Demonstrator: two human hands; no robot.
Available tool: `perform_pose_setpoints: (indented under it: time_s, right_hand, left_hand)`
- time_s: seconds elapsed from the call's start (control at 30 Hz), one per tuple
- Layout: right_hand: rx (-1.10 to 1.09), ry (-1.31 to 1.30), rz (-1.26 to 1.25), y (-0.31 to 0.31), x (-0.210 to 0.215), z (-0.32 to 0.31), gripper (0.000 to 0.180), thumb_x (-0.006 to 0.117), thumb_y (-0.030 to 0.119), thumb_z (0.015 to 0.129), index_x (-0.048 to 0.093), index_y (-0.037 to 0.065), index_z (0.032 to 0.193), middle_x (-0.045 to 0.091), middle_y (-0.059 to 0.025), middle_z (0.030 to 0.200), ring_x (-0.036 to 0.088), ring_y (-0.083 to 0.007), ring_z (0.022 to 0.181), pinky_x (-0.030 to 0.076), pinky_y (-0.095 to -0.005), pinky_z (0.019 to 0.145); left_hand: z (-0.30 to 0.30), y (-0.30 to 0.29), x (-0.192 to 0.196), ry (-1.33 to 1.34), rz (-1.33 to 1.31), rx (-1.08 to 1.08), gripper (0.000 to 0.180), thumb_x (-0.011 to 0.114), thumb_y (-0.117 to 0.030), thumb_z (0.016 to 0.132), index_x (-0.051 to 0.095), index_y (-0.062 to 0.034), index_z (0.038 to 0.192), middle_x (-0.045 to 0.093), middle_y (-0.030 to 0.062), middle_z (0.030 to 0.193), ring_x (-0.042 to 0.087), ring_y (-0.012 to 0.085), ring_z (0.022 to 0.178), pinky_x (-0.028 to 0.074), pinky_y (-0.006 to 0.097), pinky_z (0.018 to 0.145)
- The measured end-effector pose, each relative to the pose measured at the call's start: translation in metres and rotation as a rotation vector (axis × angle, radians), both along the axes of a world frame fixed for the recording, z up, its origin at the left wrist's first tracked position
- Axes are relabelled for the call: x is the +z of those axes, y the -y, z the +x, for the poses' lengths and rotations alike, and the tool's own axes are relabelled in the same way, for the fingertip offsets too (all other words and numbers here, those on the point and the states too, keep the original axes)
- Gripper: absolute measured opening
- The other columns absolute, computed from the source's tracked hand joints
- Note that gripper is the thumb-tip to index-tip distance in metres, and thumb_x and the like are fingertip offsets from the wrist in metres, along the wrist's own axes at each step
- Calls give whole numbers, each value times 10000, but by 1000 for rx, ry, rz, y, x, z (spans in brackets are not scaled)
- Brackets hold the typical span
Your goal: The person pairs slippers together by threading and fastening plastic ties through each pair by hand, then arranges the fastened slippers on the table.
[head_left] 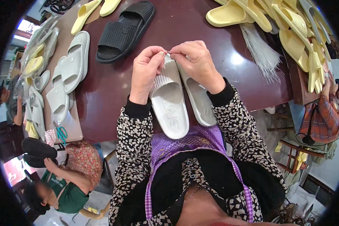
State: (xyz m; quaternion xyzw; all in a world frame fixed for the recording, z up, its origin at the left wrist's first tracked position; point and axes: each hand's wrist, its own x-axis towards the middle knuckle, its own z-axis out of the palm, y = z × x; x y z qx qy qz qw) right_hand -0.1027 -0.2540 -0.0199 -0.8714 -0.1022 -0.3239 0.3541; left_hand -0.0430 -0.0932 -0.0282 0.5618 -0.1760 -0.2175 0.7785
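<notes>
A pair of light grey slide slippers lies side by side in front of me; the left slipper [171, 109] overlaps the edge of the right slipper [201, 105]. Above their toe ends, my left hand [147, 71] and my right hand [199, 64] meet fingertip to fingertip. Both are closed in a pinch on something small and thin, too hidden to name. A whitish bit shows just below the fingertips, by the slippers' straps. To the right, a bundle of thin clear-white strands [261, 52] lies fanned out on the table.
The dark red table [113, 90] carries black slides [126, 32], more grey slides [75, 62] at left and a heap of yellow slides [295, 37] at far right. Teal-handled scissors [61, 134] lie at the left edge. Co-workers sit at left and right, one holding black slippers [38, 152].
</notes>
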Motion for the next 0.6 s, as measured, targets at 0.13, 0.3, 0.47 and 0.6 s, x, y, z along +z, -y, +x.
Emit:
perform_pose_setpoints:
  time_s: [0.13,0.3,0.47,0.6]
  right_hand:
    - [-4,11,-30,3,-1,0,39,663,71,747,656,81,784,635,-21,718,599,-178,710,397,-305,778]
    - [7,11,-27,4,-2,-2,30,655,74,753,649,78,782,630,-24,712,598,-177,707,395,-308,781]
    - [11,8,-32,4,-4,-3,31,651,78,757,648,78,788,624,-27,704,595,-181,703,392,-313,787]
    - [10,7,-42,5,-4,-4,30,647,81,762,649,79,792,623,-29,703,595,-181,707,391,-315,788]
  left_hand:
    - [0,3,1,-13,10,-12,101,550,-100,900,608,-25,932,518,-55,674,420,-4,562,323,143,491]
    - [-1,5,-1,-21,-9,-18,98,543,-91,897,606,-21,924,517,-49,669,417,2,557,322,148,493]
    - [-1,5,1,-29,-6,-30,98,543,-86,895,604,-13,917,515,-45,664,415,6,554,320,152,492]
    - [-1,6,0,-26,-15,-32,99,541,-83,894,604,-9,915,514,-43,661,413,7,553,318,154,491]
